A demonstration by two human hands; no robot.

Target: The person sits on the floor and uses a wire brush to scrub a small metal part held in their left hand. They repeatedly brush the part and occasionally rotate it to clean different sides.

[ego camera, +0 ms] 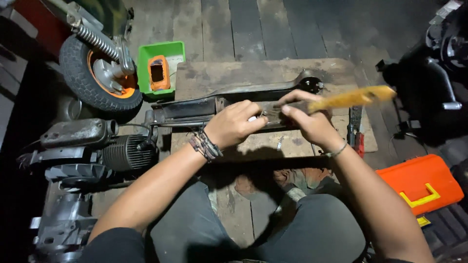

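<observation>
At the far left lies an engine (83, 146), dull grey metal with ribbed cooling fins and a rounded, rusty cylinder on top. Above it stands a small wheel (100, 73), knobbly black rubber around an orange hub, with a coiled steel spring running up from its fork. Just right of the wheel sits a square green plastic tray (178, 51) holding an orange, rounded-rectangular part (158, 73).

A worn, stained board (219, 75) serves as the worktop, resting on dark floor planks. Across it lies a long metal arm (234, 95), grimy and dark, slim in the middle and ending in a round black eye at its right end.

The left hand (234, 124), woven bands at its wrist, is curled over the middle of the arm, fingers bent and gripping it, pressing it down on the board. The right hand (307, 119), a thin bracelet at its wrist, touches the arm just right of the left hand and is closed around a brush (353, 97) with a yellowish handle, blurred, slanting up to the right; its working end meets the arm between the two hands.

Near the board's right edge lies a small red-and-black tool (357, 134). Farther right is black machinery (429, 73), and below it a smooth orange plastic case (419, 182) with a yellow latch.
</observation>
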